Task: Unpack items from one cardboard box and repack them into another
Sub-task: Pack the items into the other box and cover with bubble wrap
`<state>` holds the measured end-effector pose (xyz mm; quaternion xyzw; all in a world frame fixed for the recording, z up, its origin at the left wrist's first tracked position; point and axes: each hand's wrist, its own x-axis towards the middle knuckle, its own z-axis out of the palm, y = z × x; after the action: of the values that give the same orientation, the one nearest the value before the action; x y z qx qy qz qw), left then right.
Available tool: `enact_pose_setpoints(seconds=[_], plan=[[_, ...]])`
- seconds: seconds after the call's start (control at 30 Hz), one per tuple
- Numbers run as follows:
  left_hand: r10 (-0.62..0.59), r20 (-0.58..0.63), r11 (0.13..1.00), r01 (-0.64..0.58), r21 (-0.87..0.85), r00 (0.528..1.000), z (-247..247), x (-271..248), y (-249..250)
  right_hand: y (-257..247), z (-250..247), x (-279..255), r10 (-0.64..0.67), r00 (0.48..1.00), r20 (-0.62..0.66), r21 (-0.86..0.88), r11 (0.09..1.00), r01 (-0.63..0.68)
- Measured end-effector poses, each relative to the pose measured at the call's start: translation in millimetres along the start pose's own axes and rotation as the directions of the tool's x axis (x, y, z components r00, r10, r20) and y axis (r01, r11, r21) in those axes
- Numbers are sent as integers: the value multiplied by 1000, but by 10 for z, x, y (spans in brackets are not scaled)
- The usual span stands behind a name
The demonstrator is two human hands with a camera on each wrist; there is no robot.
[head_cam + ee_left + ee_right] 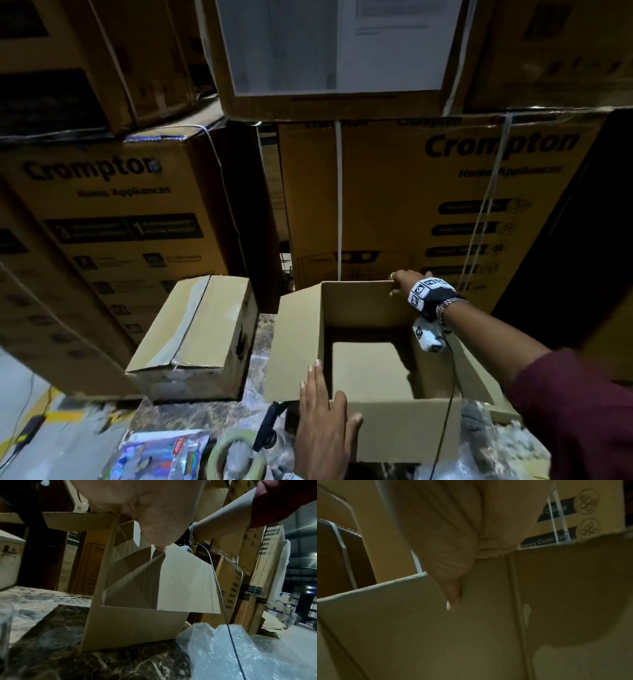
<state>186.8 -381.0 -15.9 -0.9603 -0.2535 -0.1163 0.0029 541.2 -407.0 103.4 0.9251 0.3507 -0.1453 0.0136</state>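
An open cardboard box (387,425) stands on the table in the middle of the head view, flaps up, with only its cardboard bottom (370,370) showing inside. My left hand (322,404) lies flat at its near left corner, straight fingers on the left flap (294,342) and thumb on the front wall. My right hand (399,284) pinches the top right corner of the far flap (356,301). In the right wrist view the thumb (452,592) presses the flap's inner face (393,622). A closed, taped box (195,339) sits to the left.
Tall stacks of printed appliance cartons (428,205) wall off the back. On the marble table (260,342) lie a tape roll (236,455), colourful packets (161,455), a black tool (267,428) and bubble wrap (223,649). A thin cable (445,411) hangs from my right wrist.
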Motion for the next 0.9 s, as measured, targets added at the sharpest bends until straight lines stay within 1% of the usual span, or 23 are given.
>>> enact_pose_setpoints(seconds=[0.1,0.13,0.23,0.3,0.37,0.43,0.5,0.53,0.6,0.63,0.67,0.7,0.73,0.77,0.8,0.83,0.9], plan=[[-23,-58,999,20,-43,998,-18,60,30,5,-16,36,-18,1000,-21,58,998,19],[-23,-49,998,20,-63,999,-44,107,37,1,-45,10,-25,998,-54,80,996,29],[-21,58,992,28,-119,998,-117,299,6,89,-198,-229,-51,978,-200,187,978,89],[-24,63,995,29,-90,998,-125,410,-13,250,-259,-484,-81,970,-228,323,934,154],[-24,62,998,28,-63,998,-108,445,-28,433,-195,-822,-80,967,-240,459,869,186],[-10,76,998,15,-65,997,-83,432,-73,582,24,-1210,-34,959,-283,521,833,183],[12,65,997,-8,-71,998,-59,400,-134,668,378,-1600,77,929,-362,561,814,152],[24,58,997,-20,-75,998,-42,391,-164,671,566,-1792,147,898,-415,575,808,133],[42,71,995,-36,-89,997,-20,389,-207,575,945,-2152,267,807,-526,568,817,100],[46,80,995,-39,-92,996,-14,391,-225,472,1133,-2311,286,768,-573,554,826,106],[49,84,995,-42,-90,995,-18,400,-238,350,1295,-2447,272,747,-607,526,842,121],[53,88,995,-45,-89,995,-23,400,-245,245,1459,-2534,247,747,-617,500,856,130],[59,92,995,-51,-90,994,-27,393,-252,151,1613,-2592,237,763,-601,494,861,121],[66,92,994,-57,-97,994,-30,383,-261,80,1727,-2613,255,785,-565,520,848,98],[71,87,992,-62,-108,994,-28,373,-269,28,1786,-2605,290,792,-537,557,827,74],[71,77,991,-61,-117,995,-34,363,-278,-17,1789,-2575,327,782,-531,589,805,64],[50,63,990,-41,-134,997,-43,328,-324,-113,1709,-2530,367,721,-587,600,796,83]])
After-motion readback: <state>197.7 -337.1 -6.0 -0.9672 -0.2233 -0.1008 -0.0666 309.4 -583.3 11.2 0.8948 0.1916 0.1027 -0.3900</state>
